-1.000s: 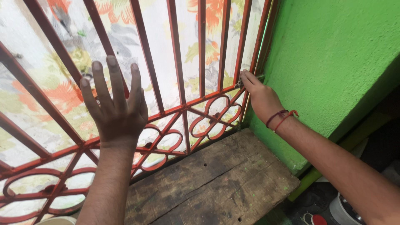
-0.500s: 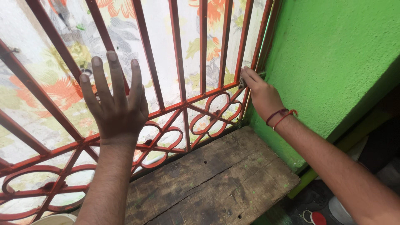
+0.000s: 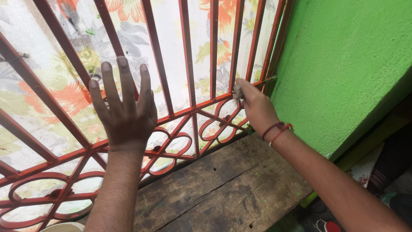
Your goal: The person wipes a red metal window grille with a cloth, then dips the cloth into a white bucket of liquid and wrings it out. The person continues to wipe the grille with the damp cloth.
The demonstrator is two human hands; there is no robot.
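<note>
With the left hand (image 3: 126, 114) spread wide on the red grille (image 3: 189, 109), the small grey piece (image 3: 237, 91) pinched by the right hand (image 3: 257, 109) should be rubbed firmly along the bar.

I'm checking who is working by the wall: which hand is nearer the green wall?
Right. The right hand is on the red window grille close beside the green wall; the left hand is spread open against the bars far to the left.
</note>
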